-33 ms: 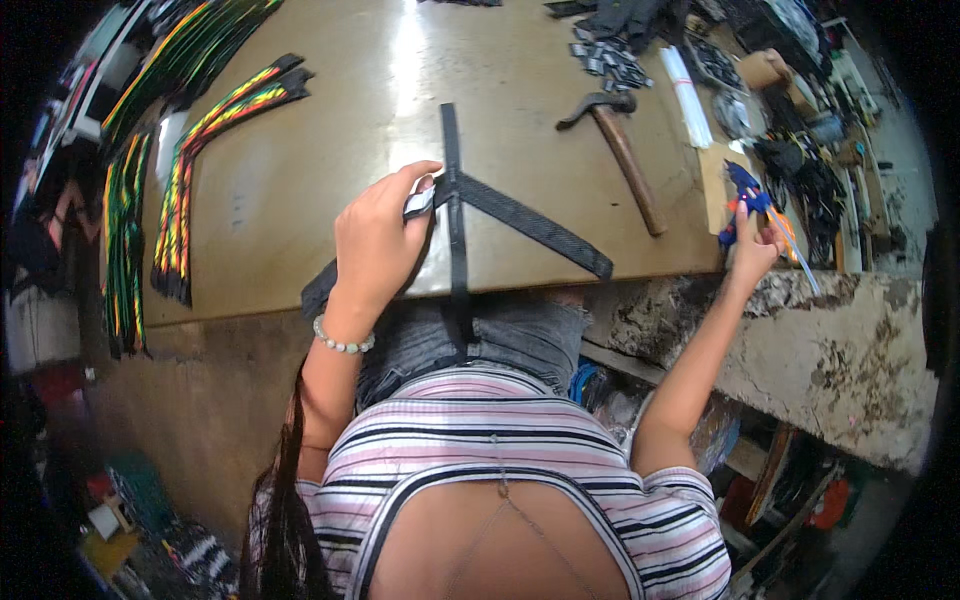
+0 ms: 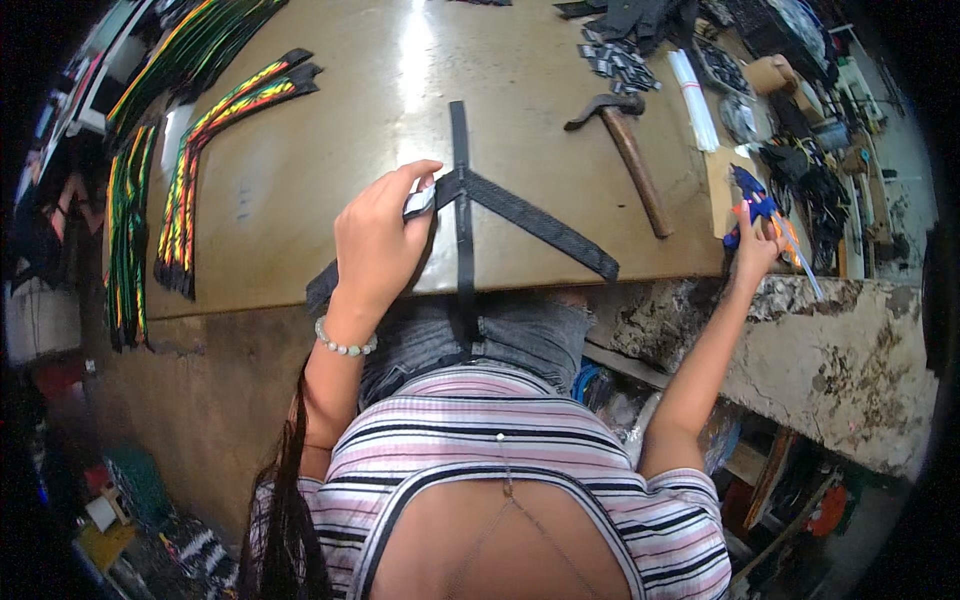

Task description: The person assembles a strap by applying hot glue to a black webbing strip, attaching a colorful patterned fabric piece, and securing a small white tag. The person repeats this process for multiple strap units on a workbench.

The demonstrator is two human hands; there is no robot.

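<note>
My left hand (image 2: 372, 238) is closed, pinching a small white-and-dark piece (image 2: 420, 203) between thumb and fingers beside a crossing of black straps. A narrow black strap (image 2: 464, 235) runs toward me and over the table's front edge. Crossing it is a wider textured black strap (image 2: 545, 226), which slants down to the right; its left part passes beneath my left hand and comes out by the wrist. Off to the right, my right hand (image 2: 757, 255) is wrapped round a blue-and-orange glue gun (image 2: 757, 201), a pale glue stick (image 2: 806, 270) poking out of it.
A hammer (image 2: 636, 170) lies right of the straps. Bundles of colourful patterned straps (image 2: 182, 200) rest on the left of the table (image 2: 380, 110). White sticks (image 2: 692, 100), small dark-and-silver pieces (image 2: 618, 64) and black material crowd the far right. A worn ledge (image 2: 800, 350) adjoins the table's right front.
The view has shifted slightly, so the table and its things appear a little to the right. Both hands keep their holds.
</note>
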